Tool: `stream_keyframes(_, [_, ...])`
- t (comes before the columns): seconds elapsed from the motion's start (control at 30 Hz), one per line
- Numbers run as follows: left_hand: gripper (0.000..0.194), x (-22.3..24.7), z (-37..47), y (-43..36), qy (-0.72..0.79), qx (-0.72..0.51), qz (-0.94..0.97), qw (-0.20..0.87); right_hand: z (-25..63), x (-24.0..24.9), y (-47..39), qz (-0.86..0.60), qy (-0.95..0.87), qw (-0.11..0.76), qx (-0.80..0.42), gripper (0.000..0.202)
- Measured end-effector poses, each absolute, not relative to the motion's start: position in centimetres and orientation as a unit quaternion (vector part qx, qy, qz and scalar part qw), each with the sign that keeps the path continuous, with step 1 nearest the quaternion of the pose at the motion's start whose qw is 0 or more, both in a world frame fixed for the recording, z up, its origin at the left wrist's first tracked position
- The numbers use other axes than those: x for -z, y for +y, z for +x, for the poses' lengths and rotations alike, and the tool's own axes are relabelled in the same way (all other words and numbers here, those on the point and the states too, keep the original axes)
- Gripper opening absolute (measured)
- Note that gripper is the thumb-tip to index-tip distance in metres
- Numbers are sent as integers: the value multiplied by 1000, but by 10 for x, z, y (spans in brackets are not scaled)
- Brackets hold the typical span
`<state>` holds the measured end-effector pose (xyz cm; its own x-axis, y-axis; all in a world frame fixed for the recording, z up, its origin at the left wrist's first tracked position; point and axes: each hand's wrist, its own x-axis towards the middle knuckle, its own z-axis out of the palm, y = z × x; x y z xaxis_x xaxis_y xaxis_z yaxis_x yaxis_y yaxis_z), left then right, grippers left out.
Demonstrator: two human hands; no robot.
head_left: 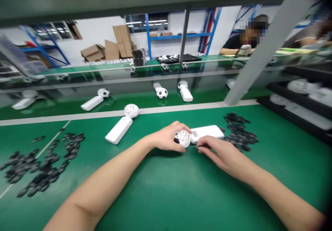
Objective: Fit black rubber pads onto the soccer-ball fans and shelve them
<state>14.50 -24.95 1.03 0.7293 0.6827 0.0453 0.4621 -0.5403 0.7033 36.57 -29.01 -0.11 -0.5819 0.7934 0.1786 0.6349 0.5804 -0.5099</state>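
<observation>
My left hand (pixel 171 136) is wrapped around the round head of a white handheld fan (pixel 207 133), whose openwork ball has a black patch on its left side. The fan lies on the green bench with its handle pointing right. Just below the handle, my right hand (pixel 216 151) is pinched, with a small dark bit, apparently a black piece, showing at its fingertips. A pile of small black pieces (pixel 240 134) lies to the right of the handle. Another white fan (pixel 119 130) rests on the bench to the left, its head away from me.
More black pieces (pixel 46 168) are scattered at the left. Beyond the pale strip, several fans with football-like heads (pixel 162 93) lie on a green surface. Stacked black trays (pixel 298 111) hold white fans at the right. A grey post (pixel 261 47) slants nearby; people sit beyond it.
</observation>
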Motion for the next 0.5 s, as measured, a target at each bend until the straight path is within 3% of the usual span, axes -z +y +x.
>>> stream_keyframes(0.23, [59,-12,146,-254,340,-157,871,317,362,3,-286,-353,-883,273,-141,10])
stream_keyframes(0.5, [53,-18,160,-264,476,-126,826,276,355,9,-279,-383,-815,338,-275,6])
